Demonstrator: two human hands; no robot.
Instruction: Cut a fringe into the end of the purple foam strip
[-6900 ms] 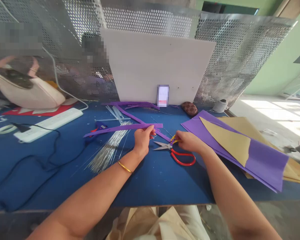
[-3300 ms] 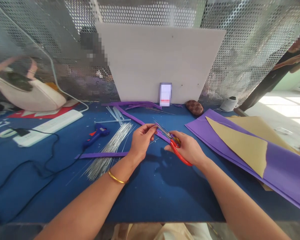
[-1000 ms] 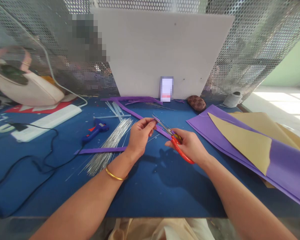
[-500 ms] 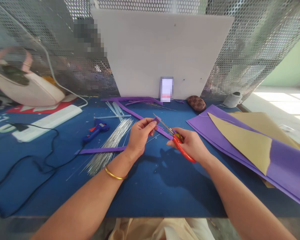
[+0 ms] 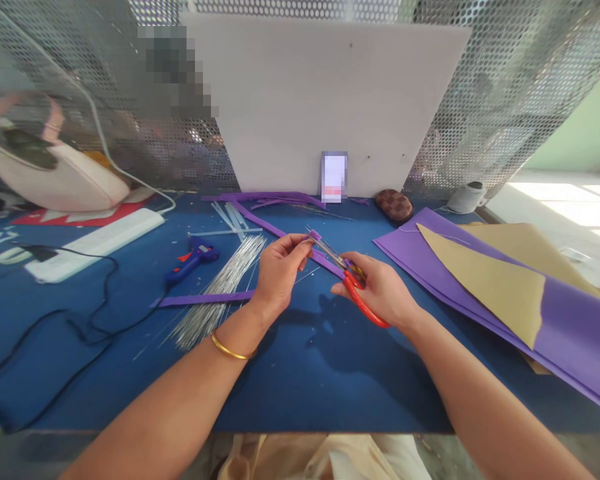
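- Small purple piece of flat sheet material (image 5: 315, 235), near the middle of the view: pinched at the fingertips of the left hand, above the blue tabletop (image 5: 290, 393).
- Far left: white handbag with a pink handle (image 5: 63, 177) beside a red sheet (image 5: 30, 217); nearer, a white oblong power strip (image 5: 100, 243).
- Next rightward: blue glue gun with a red trigger (image 5: 193, 260) lying on the tabletop. Below it, a long narrow purple strip (image 5: 190, 300) crosses a bundle of thin silver wires (image 5: 230, 283), its right end hidden behind the left wrist.
- Left hand (image 5: 284, 270), gold bangle at the wrist (image 5: 233, 350): thumb and forefinger closed on the purple piece.
- Behind the hands: bright-screened phone (image 5: 334, 177) upright before a large white board (image 5: 340, 100).
- Metal scissors with red and yellow handles (image 5: 363, 303): blades slant up-left to the purple piece; whether they bite into it cannot be told.
- Right hand (image 5: 383, 290): wrapped around the scissor handles.
- Farther right: brown checkered rounded pouch (image 5: 394, 205), then large purple sheets (image 5: 575, 333) with a tan pointed piece (image 5: 490, 283) on top.
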